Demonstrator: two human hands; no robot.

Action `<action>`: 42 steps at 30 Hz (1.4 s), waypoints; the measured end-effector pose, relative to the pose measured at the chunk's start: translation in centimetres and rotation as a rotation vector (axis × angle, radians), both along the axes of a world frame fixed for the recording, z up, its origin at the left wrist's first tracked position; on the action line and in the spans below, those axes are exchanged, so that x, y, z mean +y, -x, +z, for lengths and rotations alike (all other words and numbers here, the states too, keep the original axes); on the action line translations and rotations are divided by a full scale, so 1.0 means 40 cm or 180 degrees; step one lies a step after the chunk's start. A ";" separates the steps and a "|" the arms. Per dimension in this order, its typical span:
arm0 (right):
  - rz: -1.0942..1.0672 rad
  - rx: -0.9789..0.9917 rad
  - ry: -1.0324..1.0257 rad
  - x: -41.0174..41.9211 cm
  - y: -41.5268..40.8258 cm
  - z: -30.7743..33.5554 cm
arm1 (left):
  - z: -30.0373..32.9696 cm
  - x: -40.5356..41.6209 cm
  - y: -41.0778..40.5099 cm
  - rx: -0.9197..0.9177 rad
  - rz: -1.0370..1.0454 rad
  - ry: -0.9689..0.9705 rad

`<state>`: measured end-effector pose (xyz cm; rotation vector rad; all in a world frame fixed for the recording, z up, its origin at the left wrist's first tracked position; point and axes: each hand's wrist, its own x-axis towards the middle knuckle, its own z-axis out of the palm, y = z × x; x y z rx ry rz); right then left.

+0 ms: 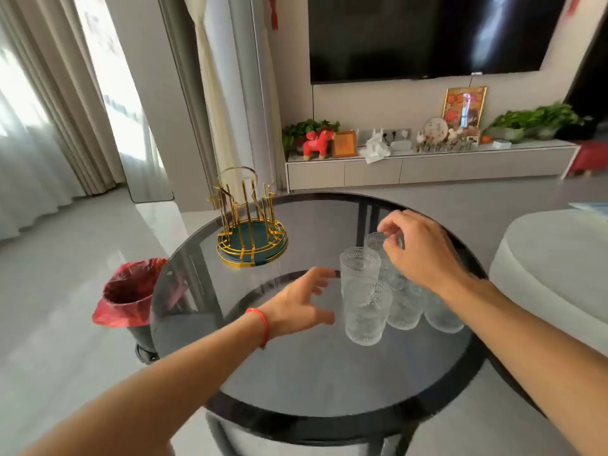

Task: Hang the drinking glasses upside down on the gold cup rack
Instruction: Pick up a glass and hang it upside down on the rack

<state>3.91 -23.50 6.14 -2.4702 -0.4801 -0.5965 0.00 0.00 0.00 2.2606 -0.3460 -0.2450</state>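
Head cam: nearest me, both forearms reach in over the round dark glass table point(296, 383). My left hand point(296, 304), red string bracelet point(261, 327) on the wrist, hangs w/ fingers spread apart, holding nothing, just left of the front glass point(363, 311). Can't tell if a fingertip touches it. My right hand point(418, 251) is curled over the rim of the rear glass point(378, 245), fingers closed on it. Clear textured glasses stand clustered upright on the table's right half, at least four, some stacked or overlapping; exact count unclear. Gold cup rack point(251, 222) w/ green base sits well apart at the table's far left edge, pegs bare. Red-lined bin point(131, 294) on the floor left of the table.
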 end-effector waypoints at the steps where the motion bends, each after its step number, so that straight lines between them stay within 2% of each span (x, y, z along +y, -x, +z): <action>1: -0.0078 -0.0033 -0.0001 -0.011 0.042 0.001 | -0.002 -0.023 0.024 -0.0108 0.0040 0.0011; 4: -0.0302 0.0058 -0.0186 -0.042 0.154 -0.008 | -0.006 -0.095 0.070 -0.0315 0.0251 -0.0155; 8: -0.0493 0.0070 -0.0754 -0.080 0.228 -0.081 | -0.031 -0.159 0.057 -0.0521 0.0622 0.0061; 10: -0.0425 0.0123 -0.0998 -0.088 0.254 -0.136 | -0.049 -0.184 0.049 -0.0693 0.0808 0.0021; 12: -0.0203 0.0499 -0.1190 -0.094 0.265 -0.182 | -0.073 -0.205 0.042 -0.0819 0.0944 0.0015; 15: 0.0204 0.1036 -0.1049 -0.101 0.257 -0.201 | -0.093 -0.212 0.029 -0.0979 0.1023 0.0139; 18: 0.0429 0.1158 -0.0868 -0.089 0.241 -0.181 | -0.084 -0.178 0.027 -0.0970 0.1149 0.0319; 20: 0.0579 0.1145 -0.1008 -0.065 0.248 -0.166 | -0.067 -0.129 0.034 -0.0734 0.1275 0.0679; 24: 0.0814 0.0790 -0.1359 0.042 0.258 -0.159 | -0.023 -0.015 0.036 -0.0019 0.1300 0.2050; 27: 0.0722 0.0447 -0.1046 0.145 0.199 -0.161 | -0.008 0.054 0.017 0.0201 0.1392 0.2840; 30: 0.0270 0.1130 -0.1262 0.259 0.104 -0.140 | -0.015 0.103 -0.016 0.0264 0.1365 0.3361; 33: 0.0093 0.1850 -0.2326 0.365 0.021 -0.123 | -0.030 0.141 -0.056 0.0212 0.1393 0.3706; 35: 0.0133 0.2323 -0.2902 0.398 -0.032 -0.126 | -0.039 0.160 -0.084 0.0196 0.1421 0.3625; 38: 0.0302 0.2905 -0.3461 0.404 -0.105 -0.128 | -0.044 0.204 -0.127 0.0103 0.1353 0.2849; 40: 0.0237 0.2920 -0.3432 0.400 -0.150 -0.120 | -0.049 0.236 -0.152 -0.0033 0.1220 0.2284; 42: -0.0023 0.2603 -0.3323 0.391 -0.198 -0.102 | -0.075 0.269 -0.173 -0.0409 0.1373 0.1791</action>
